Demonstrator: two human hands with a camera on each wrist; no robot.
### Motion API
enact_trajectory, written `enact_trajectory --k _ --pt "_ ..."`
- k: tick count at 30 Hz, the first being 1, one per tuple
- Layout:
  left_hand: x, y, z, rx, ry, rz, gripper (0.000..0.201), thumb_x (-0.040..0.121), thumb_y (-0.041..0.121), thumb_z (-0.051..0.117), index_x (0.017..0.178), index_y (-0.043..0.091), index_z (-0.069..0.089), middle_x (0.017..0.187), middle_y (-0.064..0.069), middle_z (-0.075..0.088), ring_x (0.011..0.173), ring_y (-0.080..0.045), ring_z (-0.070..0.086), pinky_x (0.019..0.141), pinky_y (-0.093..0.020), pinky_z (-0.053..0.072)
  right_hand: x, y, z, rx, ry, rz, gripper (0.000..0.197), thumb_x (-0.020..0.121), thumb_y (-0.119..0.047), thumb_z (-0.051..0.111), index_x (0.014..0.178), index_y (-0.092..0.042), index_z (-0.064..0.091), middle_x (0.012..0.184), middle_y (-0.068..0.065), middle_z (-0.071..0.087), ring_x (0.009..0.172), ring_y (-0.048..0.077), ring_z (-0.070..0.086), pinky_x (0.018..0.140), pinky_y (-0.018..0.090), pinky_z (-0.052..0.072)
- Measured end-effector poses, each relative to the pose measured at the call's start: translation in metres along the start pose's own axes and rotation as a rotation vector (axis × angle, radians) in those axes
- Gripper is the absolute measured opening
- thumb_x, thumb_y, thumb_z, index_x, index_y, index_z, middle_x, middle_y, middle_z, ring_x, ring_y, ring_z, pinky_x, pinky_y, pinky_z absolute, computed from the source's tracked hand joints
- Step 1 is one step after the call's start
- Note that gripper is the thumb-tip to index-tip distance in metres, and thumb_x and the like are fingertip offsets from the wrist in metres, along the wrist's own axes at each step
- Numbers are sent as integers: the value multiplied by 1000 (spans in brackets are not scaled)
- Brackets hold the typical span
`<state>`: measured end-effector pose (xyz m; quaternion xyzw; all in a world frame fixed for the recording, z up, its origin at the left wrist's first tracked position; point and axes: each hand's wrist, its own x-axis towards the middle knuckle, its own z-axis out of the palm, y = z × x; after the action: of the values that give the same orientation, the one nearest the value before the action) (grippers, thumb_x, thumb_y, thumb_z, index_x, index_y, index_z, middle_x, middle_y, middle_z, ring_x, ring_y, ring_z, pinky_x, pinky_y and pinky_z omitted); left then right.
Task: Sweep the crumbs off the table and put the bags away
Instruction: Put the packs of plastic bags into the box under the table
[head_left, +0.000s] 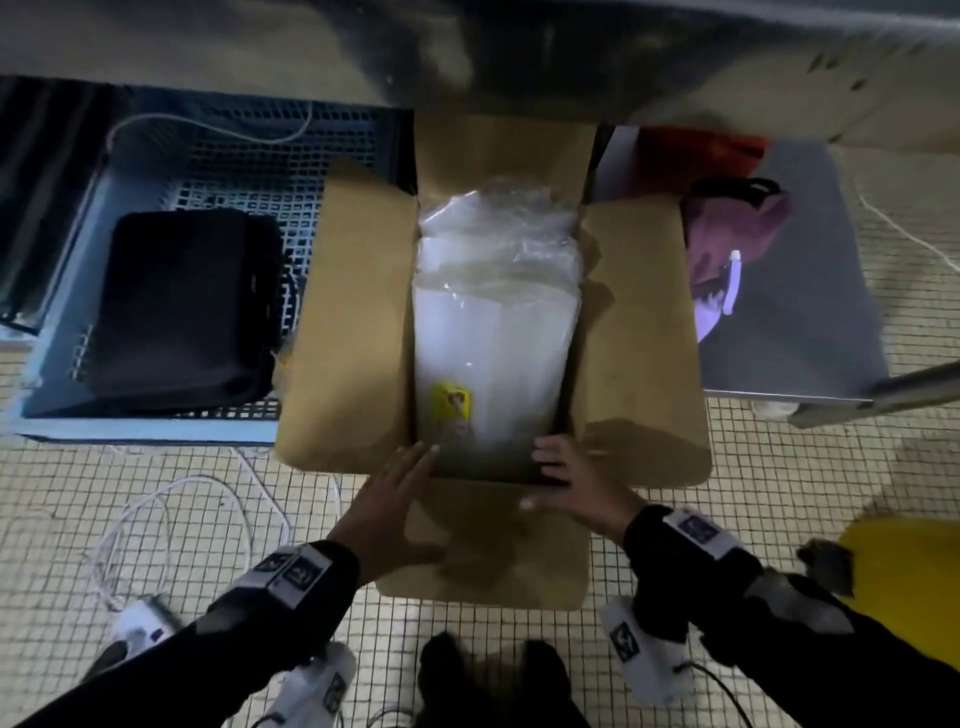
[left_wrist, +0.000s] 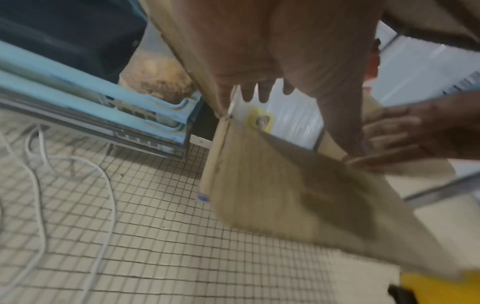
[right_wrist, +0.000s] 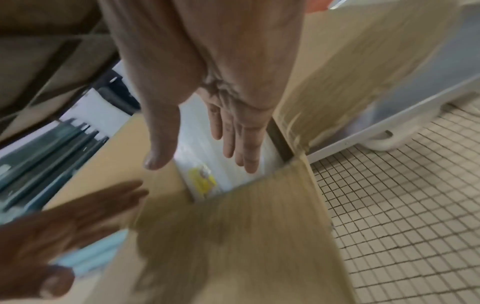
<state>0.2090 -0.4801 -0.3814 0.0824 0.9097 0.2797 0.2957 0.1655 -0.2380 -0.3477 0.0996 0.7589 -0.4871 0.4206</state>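
An open cardboard box (head_left: 353, 332) stands on the tiled floor, half under a steel table. Stacks of clear plastic bags (head_left: 493, 322) fill it, and the top pack carries a yellow label (head_left: 452, 405). My left hand (head_left: 395, 493) is open, fingers straight, over the box's near left corner and near flap (left_wrist: 285, 195). My right hand (head_left: 571, 478) is open at the near right corner, fingers (right_wrist: 241, 144) pointing down toward the bags (right_wrist: 228, 148). Neither hand holds anything. The wrist views are blurred.
A blue crate (head_left: 62, 415) holding a black case (head_left: 182, 306) sits left of the box. White cable (head_left: 171, 519) loops on the floor by a power strip (head_left: 140, 623). A grey tray (head_left: 805, 338) with cloth lies to the right, and a yellow object (head_left: 904, 571) at the near right.
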Motion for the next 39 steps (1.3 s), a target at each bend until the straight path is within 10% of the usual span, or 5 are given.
enact_trajectory --k 8,17,27,32,39 --pt "-32 -6 27 474 -61 -62 162 16 70 74 149 24 -5 153 -16 24 141 -37 19 90 -63 41 -30 57 39 -837 23 -204 134 51 -53 82 150 -23 -3 159 0 -4 147 25 -10 117 50 -4" --pt "-51 9 15 255 -79 -33 80 85 33 61 148 33 11 159 9 1 148 -13 2 118 -42 5 -47 53 18 -796 51 -232 124 60 -50 79 149 -28 -4 160 -2 -6 148 18 -10 118 49 -7" --pt "-35 25 -35 -503 400 -179 33 76 21 75 104 29 61 101 5 65 101 -17 60 88 -26 44 -58 2 -8 -653 286 -673 26 79 8 60 97 -8 71 133 9 54 115 22 57 96 37 49" --pt "3 18 -20 -673 517 -122 113 66 20 83 149 26 7 142 7 38 119 -19 47 104 -40 43 -16 10 -13 -764 472 -653 38 79 -7 65 117 -13 62 155 -1 11 143 29 20 115 37 20" --pt "18 -15 21 370 467 -34 105 69 56 66 148 25 4 158 -13 -2 145 -29 -7 113 -56 11 38 55 -3 -1036 475 -495 102 67 -70 50 146 -17 11 159 3 -2 145 21 -9 116 49 0"
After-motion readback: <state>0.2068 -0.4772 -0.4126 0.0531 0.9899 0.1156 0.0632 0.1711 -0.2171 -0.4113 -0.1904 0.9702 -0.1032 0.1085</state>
